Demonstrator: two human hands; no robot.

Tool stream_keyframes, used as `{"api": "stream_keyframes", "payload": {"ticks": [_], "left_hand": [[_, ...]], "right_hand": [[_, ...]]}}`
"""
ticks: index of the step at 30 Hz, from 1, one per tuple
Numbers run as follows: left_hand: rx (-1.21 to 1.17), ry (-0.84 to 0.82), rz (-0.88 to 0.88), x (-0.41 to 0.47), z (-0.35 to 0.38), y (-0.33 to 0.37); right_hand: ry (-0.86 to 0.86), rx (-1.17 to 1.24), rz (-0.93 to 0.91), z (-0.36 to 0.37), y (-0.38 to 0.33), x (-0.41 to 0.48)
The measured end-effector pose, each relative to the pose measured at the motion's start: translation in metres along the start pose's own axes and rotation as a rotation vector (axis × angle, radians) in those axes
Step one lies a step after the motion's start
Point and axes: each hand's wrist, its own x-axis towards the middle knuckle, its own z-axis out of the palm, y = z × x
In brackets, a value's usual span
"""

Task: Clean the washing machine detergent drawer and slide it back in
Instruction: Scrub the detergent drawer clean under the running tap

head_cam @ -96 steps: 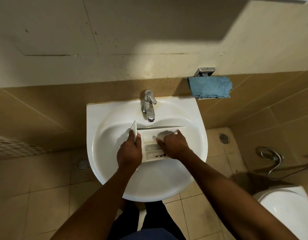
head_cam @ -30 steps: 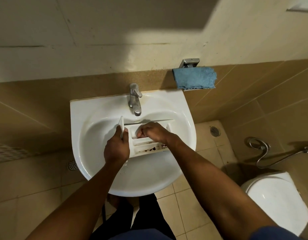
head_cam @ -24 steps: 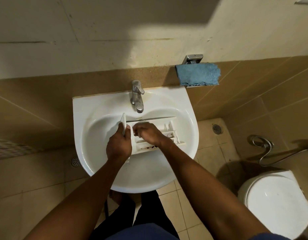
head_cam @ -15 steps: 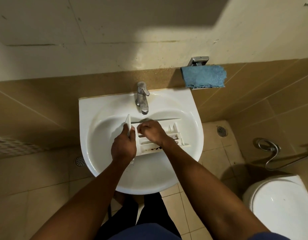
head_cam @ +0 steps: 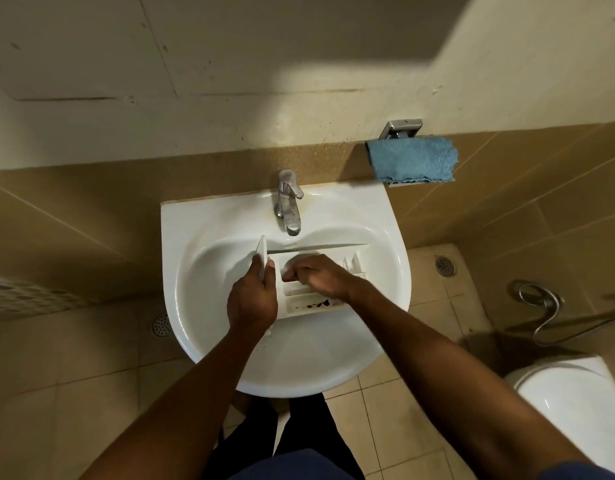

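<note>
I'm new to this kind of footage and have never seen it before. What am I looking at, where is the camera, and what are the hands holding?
There is no machine here. A person works with bare hands, and the single picture comes from a camera worn on their head, looking down. Below is a white sink with a tap. Over the basin is a white detergent drawer. The left hand grips its front panel. The right hand reaches into a compartment with curled fingers; whether it holds anything cannot be seen. There is dark residue in the nearest compartment. A blue cloth hangs on the wall, and a toilet stands at the right.
</note>
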Motion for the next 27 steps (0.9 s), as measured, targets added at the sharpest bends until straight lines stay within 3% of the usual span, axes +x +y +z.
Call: {"api": "stream_keyframes", "payload": {"ticks": [4,5,8,12,15,22,27], "left_hand": [[-0.033,0.005,0.005,-0.001,0.001,-0.002],[-0.037,0.005,0.007,-0.002,0.001,-0.002],[-0.036,0.003,0.016,-0.001,0.001,-0.004],[-0.041,0.007,0.027,0.000,0.002,-0.005],[-0.028,0.014,0.036,-0.001,0.001,-0.005],[-0.026,0.005,0.026,0.000,0.001,-0.003],[-0.006,-0.008,0.024,0.002,0.004,-0.004]], "right_hand": [[0.037,-0.209,0.102,-0.042,-0.001,0.001],[0.100,-0.099,0.154,-0.047,-0.007,0.006],[0.282,0.576,0.289,-0.043,-0.027,0.024],[0.080,1.075,0.375,-0.024,-0.032,0.046],[0.065,1.347,0.381,-0.015,-0.037,0.049],[0.121,1.625,0.326,-0.014,-0.032,0.044],[0.022,1.663,0.317,-0.005,-0.036,0.052]]}}
